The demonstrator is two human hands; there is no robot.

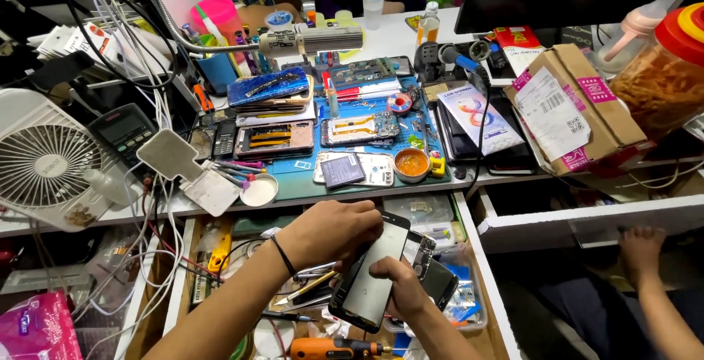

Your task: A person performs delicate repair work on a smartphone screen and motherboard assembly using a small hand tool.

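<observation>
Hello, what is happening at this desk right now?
A person holds a flat black phone screen panel in both hands above an open wooden drawer full of small parts. The left hand grips the panel's upper end, and the right hand supports its lower side with the thumb on the glass. An orange cylindrical power tool lies below the hands. Opened phones rest on the blue work mat above. Another person's hand is under the white drawer at the right.

A glossy glass phone screen panel [374, 276] with a black rim, gripped by the left hand [334, 232] and right hand [400, 287]. Below them, an orange plastic rotary tool [330, 347]. Above, a matt blue-green rubber work mat [308, 184]; up and to the right, a rough cardboard box [576, 107].
</observation>
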